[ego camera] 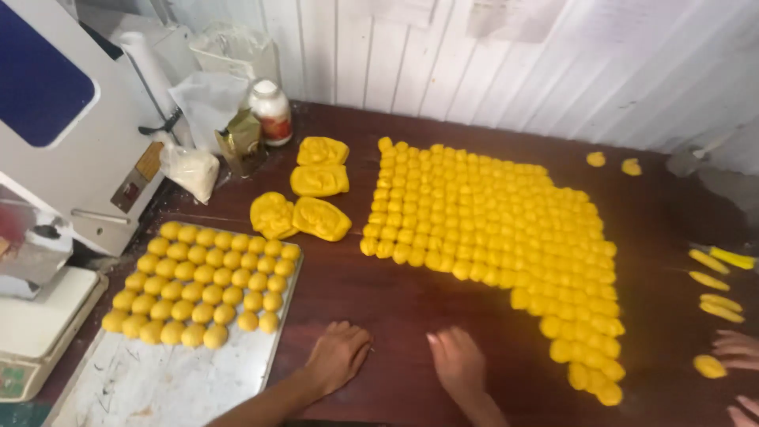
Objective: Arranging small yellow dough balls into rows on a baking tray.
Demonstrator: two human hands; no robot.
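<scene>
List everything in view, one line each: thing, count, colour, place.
dough pieces: many, yellow, packed rows on the table's middle and right
dough balls: several dozen, yellow, rows on the tray
tray: one, grey metal, front left
dough slabs: four, yellow, between the tray and the dough pieces
rolled strips: about five, yellow, right edge
stray lumps: two, yellow, far right near the wall
jar: one, white-capped, back left
flour bag: one, clear, beside the machine
machine: one, white, left
scale: one, white, front left
table: one, dark brown
another person's fingers: right edge
left hand: palm down on the table
right hand: palm down on the table, blurred
</scene>
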